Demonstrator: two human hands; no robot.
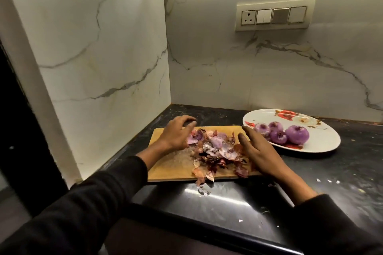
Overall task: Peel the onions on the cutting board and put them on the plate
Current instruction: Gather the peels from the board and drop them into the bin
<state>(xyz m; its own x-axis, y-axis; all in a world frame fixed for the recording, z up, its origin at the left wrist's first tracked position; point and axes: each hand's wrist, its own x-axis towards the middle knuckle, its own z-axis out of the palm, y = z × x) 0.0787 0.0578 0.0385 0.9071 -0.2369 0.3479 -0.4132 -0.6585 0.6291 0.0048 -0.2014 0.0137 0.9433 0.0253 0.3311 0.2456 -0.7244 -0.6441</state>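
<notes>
While the peels (215, 151) sit heaped in the middle of the wooden cutting board (165, 168), both hands come in from either side of the pile. Over on the far left edge, the left hand (176, 132) arches above the board with fingers loosely curved and spread, gripping nothing, fingertips just at the rim of the heap. Opposite it, the right hand (257, 151) lies flat and edge-on against the right side of the skins, fingers straight and together, holding nothing either. Amid the papery scraps sits a pale purple rounded piece (216, 142), and whether that is a whole onion or a thick shell I cannot tell. A few scraps hang over the near edge of the board, with crumbs on the dark countertop (331, 172) just below. Off to the right, near the board, the white floral plate (323, 143) carries four peeled purple onions (281, 133), clustered and touching one another. Behind stands veined marble walling, with a switch panel (274, 16) set above the plate.
</notes>
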